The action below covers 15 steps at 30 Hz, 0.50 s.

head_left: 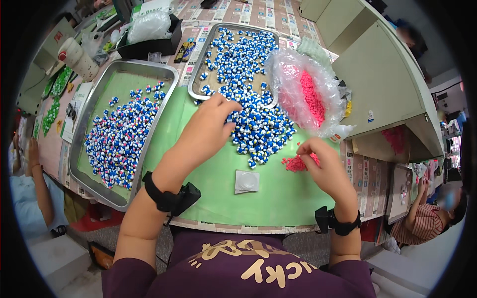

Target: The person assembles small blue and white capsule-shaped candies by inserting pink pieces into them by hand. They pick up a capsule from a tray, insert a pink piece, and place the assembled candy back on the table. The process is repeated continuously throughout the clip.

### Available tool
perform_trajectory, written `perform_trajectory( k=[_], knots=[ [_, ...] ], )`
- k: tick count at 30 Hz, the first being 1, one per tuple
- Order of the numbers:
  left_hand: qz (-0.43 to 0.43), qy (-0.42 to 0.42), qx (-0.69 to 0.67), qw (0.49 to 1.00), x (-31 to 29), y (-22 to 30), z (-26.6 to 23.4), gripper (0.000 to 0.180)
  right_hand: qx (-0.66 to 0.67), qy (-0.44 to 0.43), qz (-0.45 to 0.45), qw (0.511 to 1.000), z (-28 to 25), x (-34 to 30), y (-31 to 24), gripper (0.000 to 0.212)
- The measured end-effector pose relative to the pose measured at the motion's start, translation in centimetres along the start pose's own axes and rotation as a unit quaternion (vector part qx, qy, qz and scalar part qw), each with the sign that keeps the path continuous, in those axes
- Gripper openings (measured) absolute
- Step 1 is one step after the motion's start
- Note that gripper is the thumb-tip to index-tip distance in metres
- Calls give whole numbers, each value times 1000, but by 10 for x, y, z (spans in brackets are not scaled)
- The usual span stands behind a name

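One tray (119,80) is lying left of the person's left hand (206,130); a second tray (200,62) is sitting beyond it, its pieces (259,130) spreading between both hands; a bag (292,90) is resting beyond the right hand (325,169), pellets (293,164) lying by that hand.

Holds left forearm (144,218) slanted forward and inward, reaching farther out than right forearm (346,242). Holds left hand (206,128) back uppermost, thumb and forefinger parted and pointing rightward. Bends right hand (328,171) inward, leftward, fingers curled near thumb; hard to tell whether fingertips meet.
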<state>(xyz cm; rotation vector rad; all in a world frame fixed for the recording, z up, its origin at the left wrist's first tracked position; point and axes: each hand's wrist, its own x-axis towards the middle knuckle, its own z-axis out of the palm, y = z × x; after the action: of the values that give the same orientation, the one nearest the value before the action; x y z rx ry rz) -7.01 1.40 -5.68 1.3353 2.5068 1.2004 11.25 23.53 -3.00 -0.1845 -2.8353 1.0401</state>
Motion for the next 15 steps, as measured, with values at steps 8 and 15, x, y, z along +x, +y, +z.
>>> perform_trajectory(
  k=[8,15],
  knots=[
    [-3,-34,44,998,2,-7,6,17,27,5,61,998,-9,-24,8,10],
    [-37,-14,-14,999,-20,-3,-9,20,33,-27,21,999,17,-4,3,6]
  ],
)
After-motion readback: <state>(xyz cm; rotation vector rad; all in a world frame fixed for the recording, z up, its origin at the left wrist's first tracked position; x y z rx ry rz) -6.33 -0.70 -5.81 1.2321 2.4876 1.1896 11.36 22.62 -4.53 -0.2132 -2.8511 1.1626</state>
